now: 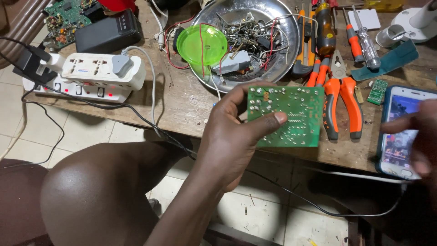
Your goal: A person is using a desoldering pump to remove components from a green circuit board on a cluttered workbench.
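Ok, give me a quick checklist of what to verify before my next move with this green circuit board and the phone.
1. Left hand has a firm hold on the green circuit board: ok, thumb across its face, fingers behind its left edge.
2. Solder side faces the camera: ok, joints are visible.
3. Board is clear of the wooden table: ok, it is held up over the front edge.
4. Right hand on the smartphone: ok, fingers are at its lit screen; the hand is blurred.
5. Orange-handled pliers within reach: ok, they lie between board and phone.
6. White power strip switched on: ok, red lights glow.
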